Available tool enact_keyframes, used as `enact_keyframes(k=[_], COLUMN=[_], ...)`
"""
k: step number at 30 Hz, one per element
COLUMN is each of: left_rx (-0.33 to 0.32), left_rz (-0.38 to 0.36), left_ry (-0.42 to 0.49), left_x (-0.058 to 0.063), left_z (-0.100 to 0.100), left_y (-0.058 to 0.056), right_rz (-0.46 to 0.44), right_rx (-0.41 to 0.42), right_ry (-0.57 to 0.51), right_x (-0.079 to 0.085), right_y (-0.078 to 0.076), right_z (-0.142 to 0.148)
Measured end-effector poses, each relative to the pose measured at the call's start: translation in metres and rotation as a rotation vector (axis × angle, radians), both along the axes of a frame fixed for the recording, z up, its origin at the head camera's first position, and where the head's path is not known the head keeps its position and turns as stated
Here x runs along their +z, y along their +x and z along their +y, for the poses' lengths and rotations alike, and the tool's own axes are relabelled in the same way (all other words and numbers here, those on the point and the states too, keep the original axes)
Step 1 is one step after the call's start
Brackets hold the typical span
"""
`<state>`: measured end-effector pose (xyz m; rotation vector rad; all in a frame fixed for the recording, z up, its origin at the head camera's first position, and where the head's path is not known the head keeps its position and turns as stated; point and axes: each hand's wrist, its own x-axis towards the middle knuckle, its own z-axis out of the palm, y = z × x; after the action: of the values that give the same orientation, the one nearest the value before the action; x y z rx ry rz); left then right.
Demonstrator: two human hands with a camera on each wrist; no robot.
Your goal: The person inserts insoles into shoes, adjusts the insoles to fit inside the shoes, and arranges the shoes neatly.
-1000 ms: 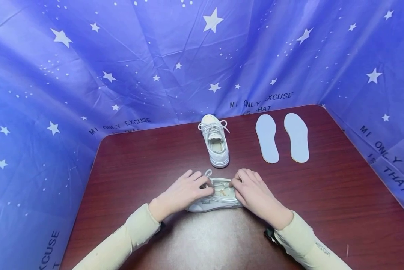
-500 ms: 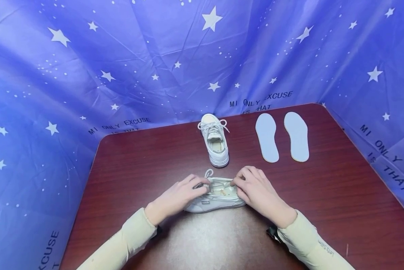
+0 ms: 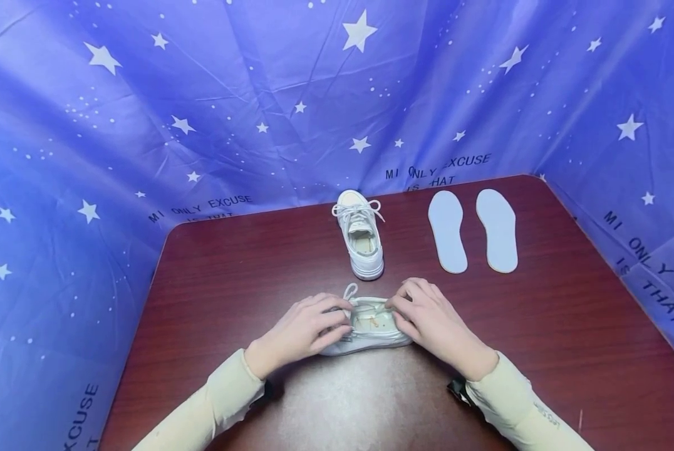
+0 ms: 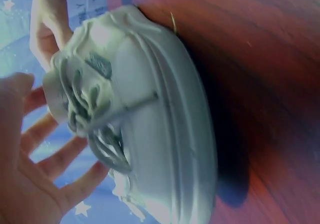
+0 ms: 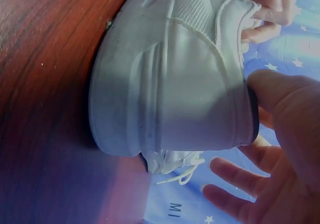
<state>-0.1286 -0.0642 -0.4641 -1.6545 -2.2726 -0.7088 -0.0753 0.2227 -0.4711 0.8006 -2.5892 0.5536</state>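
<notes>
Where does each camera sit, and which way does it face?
Head: worn on head, facing forward-down at near shoe, far shoe, insoles; left hand, right hand, sleeves show.
Left wrist: on that wrist, facing near shoe's laces and side; both hands show.
Right wrist: on that wrist, facing the heel; both hands show.
Both wrist views share near shoe.

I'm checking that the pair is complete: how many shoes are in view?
2. The near shoe is between the left hand and the right hand; the far shoe stands beyond it, toe toward the starry curtain.
</notes>
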Motion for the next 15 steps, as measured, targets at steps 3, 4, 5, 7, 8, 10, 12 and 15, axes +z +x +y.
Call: enact_keyframes(k=[3, 4, 5, 7, 8, 10, 12, 15], left_rx=[0.036, 0.043, 0.053, 0.075, 0.081, 0.089, 0.089, 0.079], left_rz=[-0.018, -0.03, -0.042, -0.057, -0.063, -0.074, -0.087, -0.113], left_ry=[0.038, 0.045, 0.051, 0.053, 0.054, 0.051, 0.054, 0.067], left_x=[-0.001, -0.001, -0.001, -0.003, -0.004, -0.005, -0.006, -0.007], left_z=[0.003, 0.003, 0.003, 0.003, 0.003, 0.002, 0.002, 0.002], left_y=[0.003, 0.003, 0.004, 0.005, 0.005, 0.006, 0.006, 0.006], right_rz=[-0.012, -0.017, -0.024, -0.024, -0.014, 0.01, 0.04, 0.051], right_rx=[0.009, 0.016, 0.025, 0.052, 0.067, 0.084, 0.077, 0.03], right_ry=[0.003, -0.003, -0.015, -0.041, -0.052, -0.072, -0.076, -0.059], right_x=[0.002, 0.002, 0.003, 0.006, 0.007, 0.009, 0.01, 0.011], right_y=[0.0, 0.0, 0.0, 0.0, -0.001, -0.002, -0.004, -0.008], right_z=[0.001, 0.001, 0.002, 0.004, 0.006, 0.01, 0.015, 0.024])
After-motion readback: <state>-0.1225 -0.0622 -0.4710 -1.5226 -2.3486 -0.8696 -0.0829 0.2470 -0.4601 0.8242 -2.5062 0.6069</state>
